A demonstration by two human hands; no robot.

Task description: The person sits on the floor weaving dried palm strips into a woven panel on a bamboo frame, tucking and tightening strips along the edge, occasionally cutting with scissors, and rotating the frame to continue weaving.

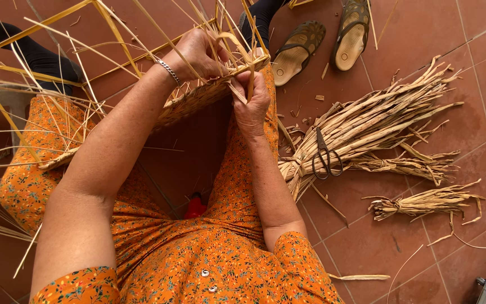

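A half-woven straw basket (189, 101) rests across my knees, with long pale reed stakes (57, 34) sticking out up and to the left. My left hand (198, 53) grips the woven rim from above, fingers curled among the loose strands. My right hand (251, 101) pinches a flat straw strand (250, 84) at the basket's right corner, right beside the left hand. I wear an orange flowered dress and a metal bracelet (168, 70) on the left wrist.
A large tied bundle of dried straw (367, 124) lies on the red tile floor to my right with black scissors (325, 157) on top. Two smaller bundles (423, 202) lie nearer the right edge. A pair of sandals (324, 42) sits at the top. A small red object (195, 207) is between my legs.
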